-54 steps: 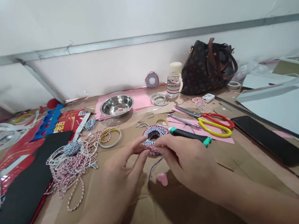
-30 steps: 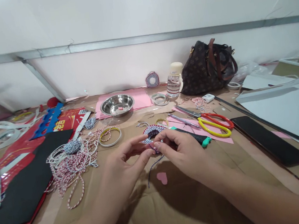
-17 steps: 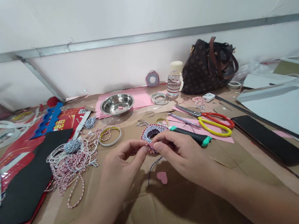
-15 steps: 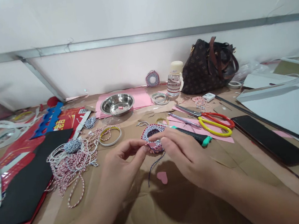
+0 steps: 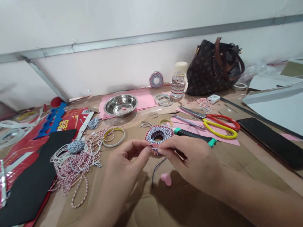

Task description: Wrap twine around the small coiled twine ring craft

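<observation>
- Two hands: left hand [image 5: 125,170] and right hand [image 5: 193,161] both pinch closed on a striped twine ring [image 5: 158,134]
- The ring looks light and soft, best held at its edge
- A dark cord [image 5: 158,167] dangles below

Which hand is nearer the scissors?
The right hand is nearer, below and to the left of the scissors; the left hand is farther away on that same side.

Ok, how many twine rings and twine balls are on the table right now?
Twine rings: 2 (the striped twine ring at the left hand and right hand; the far twine ring)
Twine balls: 2 (the near twine ball; the far twine ball)
Total: 4
</observation>
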`<state>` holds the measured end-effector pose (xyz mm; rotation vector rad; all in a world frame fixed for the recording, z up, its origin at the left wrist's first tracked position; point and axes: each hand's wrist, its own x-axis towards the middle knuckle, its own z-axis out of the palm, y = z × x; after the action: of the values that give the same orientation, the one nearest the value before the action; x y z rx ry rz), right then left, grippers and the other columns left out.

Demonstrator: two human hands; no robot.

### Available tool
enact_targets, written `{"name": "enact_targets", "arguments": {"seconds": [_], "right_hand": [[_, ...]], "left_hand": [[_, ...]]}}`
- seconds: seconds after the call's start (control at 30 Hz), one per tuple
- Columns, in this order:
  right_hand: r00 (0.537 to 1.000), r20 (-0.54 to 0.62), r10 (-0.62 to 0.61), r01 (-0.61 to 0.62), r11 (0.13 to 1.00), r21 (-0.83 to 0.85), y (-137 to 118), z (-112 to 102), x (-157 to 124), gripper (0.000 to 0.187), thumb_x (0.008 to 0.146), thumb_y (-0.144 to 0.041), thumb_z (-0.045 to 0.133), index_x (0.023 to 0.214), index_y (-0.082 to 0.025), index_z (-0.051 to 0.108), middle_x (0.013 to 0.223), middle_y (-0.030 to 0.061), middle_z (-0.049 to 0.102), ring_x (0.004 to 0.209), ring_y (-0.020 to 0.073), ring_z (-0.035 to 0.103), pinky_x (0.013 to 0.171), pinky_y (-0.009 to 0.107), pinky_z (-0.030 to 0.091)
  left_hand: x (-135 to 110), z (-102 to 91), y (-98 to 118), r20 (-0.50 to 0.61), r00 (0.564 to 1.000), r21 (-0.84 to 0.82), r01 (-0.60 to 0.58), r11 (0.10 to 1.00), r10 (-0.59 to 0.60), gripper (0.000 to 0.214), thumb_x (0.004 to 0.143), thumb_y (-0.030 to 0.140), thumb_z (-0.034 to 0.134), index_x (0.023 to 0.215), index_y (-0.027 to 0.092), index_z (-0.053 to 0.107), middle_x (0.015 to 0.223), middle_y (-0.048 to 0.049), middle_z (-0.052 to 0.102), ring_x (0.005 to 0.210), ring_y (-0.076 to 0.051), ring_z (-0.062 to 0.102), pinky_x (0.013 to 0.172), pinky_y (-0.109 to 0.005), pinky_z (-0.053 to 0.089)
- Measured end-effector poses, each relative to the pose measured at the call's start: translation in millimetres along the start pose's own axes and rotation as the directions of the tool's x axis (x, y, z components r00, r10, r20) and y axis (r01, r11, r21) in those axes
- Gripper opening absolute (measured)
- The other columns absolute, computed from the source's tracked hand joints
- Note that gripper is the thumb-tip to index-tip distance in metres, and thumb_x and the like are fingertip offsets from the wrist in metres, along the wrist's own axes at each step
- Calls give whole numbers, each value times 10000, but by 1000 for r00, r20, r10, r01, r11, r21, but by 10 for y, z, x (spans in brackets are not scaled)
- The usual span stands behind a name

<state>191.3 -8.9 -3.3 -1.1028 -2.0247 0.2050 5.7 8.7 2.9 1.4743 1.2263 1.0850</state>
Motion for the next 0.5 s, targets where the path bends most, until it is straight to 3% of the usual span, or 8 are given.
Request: {"name": "enact_targets", "arguments": {"seconds": [0.5], "right_hand": [[1000, 30, 0, 2, 999, -39, 23, 32, -2, 119, 1002, -251, 526, 949, -204, 622, 834, 7, 728, 747, 150, 660, 674, 262, 421]], "left_hand": [[-22, 15, -27, 16, 999, 51, -47, 998, 46, 99, 831, 311, 696, 856, 221, 732, 882, -33, 789, 824, -197, 737, 789, -339, 597]]}}
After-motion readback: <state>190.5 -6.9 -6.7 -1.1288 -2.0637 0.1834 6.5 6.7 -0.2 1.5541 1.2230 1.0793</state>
